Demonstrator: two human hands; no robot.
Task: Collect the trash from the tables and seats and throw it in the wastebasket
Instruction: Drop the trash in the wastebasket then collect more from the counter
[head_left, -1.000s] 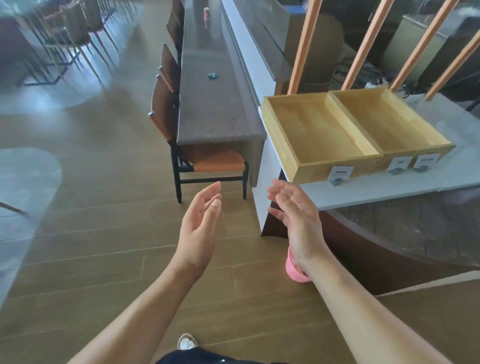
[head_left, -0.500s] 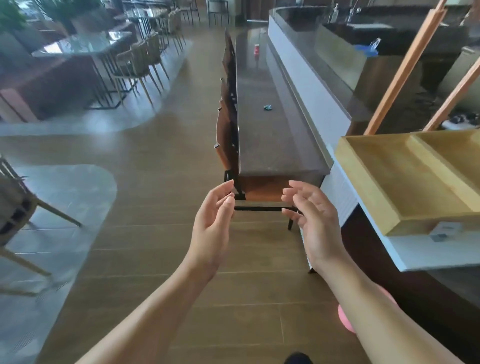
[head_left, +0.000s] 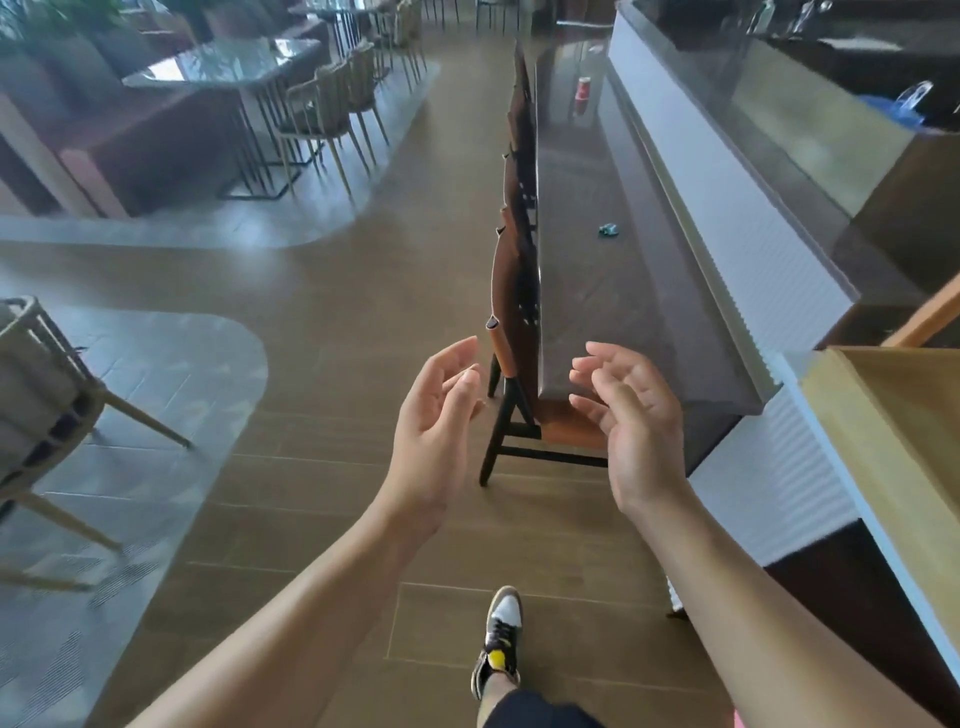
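"So, nearest first: what are the hands doing?"

"Both are raised in front, palms turned toward each other. The left hand (head_left: 434, 415) and the right hand (head_left: 636, 421) each have fingers loosely curved and slightly apart, and neither holds anything. One shoe (head_left: 501, 636) shows on the floor below, and one wooden tray (head_left: 893, 441) juts in at the right edge."

"Which step would you call that?"

"I'd judge it the approach to a pickup: empty hands facing the long table (head_left: 613, 322). Its near end lies just past the fingertips, and the nearest chair (head_left: 511, 338) is tucked against its left side."

"And the trash?"

"Two pieces, both on that tabletop. One green scrap (head_left: 608, 229), small and crumpled, lies partway along toward the right edge. One red cup (head_left: 583, 88) stands upright far down the table, well apart from the scrap."

"Anything on the seats?"

"The chairs stand in a row seen edge-on, so I cannot count them surely or see their seats."

"Next move?"

"Probably stepping closer until the scrap is within reach, then pinching it up. The cup needs fingers wrapped round it. The wastebasket is not plainly in view, so it must be found first."
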